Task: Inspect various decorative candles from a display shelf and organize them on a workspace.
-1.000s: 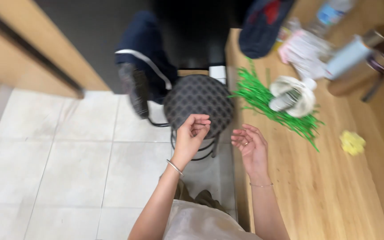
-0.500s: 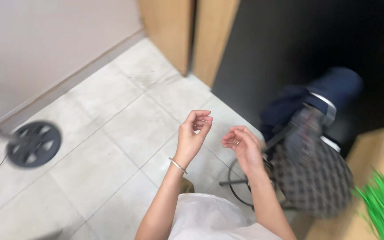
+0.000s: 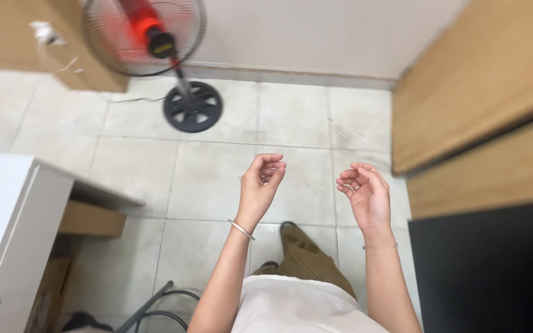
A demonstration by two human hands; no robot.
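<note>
Over pale floor tiles (image 3: 211,179), both hands (image 3: 260,185) hang loosely curled, empty.

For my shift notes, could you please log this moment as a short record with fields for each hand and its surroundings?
left hand: left hand raised, fingers loosely curled, holding nothing visible; thin silver bangle on the wrist
right hand: right hand raised, fingers curled, nothing clearly held
below hands: pale square-tiled floor
ahead: standing fan with red hub and round black base
person's left: white cabinet
person's right: light wooden panels
</note>
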